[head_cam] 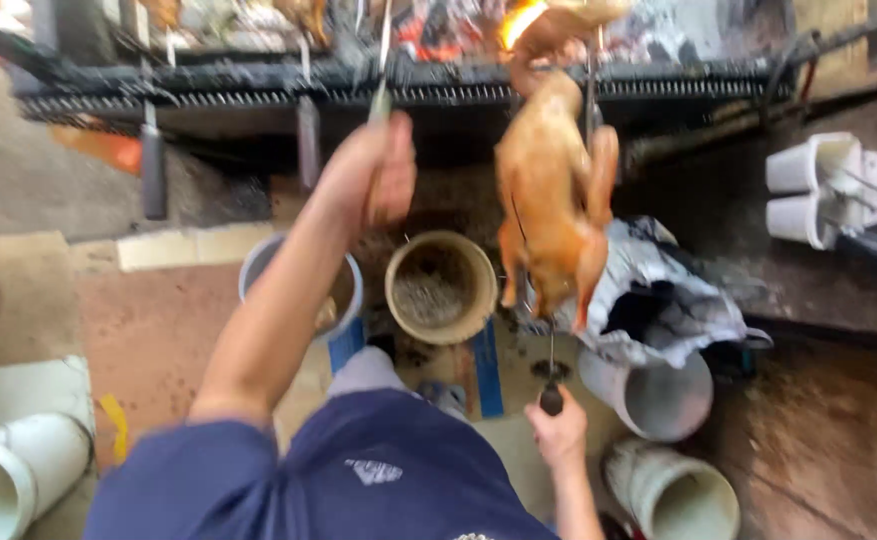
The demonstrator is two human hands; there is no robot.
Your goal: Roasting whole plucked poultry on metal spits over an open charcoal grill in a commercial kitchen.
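A whole golden-brown roasted bird (550,200) hangs on a thin metal skewer, lifted off the charcoal grill (408,75). My right hand (556,432) grips the dark handle at the skewer's lower end, low in the view. My left hand (378,172) is raised toward the grill and closed around the handle of another metal skewer (382,60) that reaches up over the glowing coals. My blue sleeve and lap fill the bottom of the view.
A tan bucket (442,287) and a grey bucket (258,268) stand on the floor below the grill. White buckets (658,400) and a crumpled sack (658,300) sit at the right, white cups (808,190) on a ledge, another white bucket (8,470) at lower left.
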